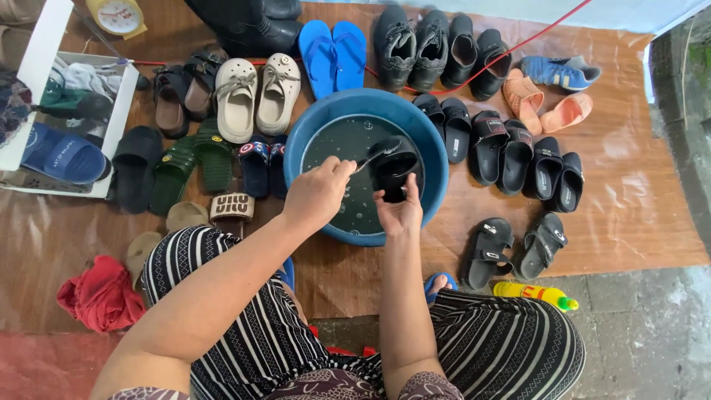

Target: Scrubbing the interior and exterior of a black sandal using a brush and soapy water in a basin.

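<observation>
Black slipper upright (toe up) in right hand, brush in left hand.

Black sandal and brush over the blue basin

A black sandal was held tilted, its open side up, over dark water in a round blue basin. A slim brush, its handle angled up from the left, touched the sandal's upper left edge.

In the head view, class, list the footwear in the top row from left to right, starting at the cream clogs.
Cream clogs → blue flip-flops → black lace-up shoes → black slip-on shoes → blue sneaker.
</observation>
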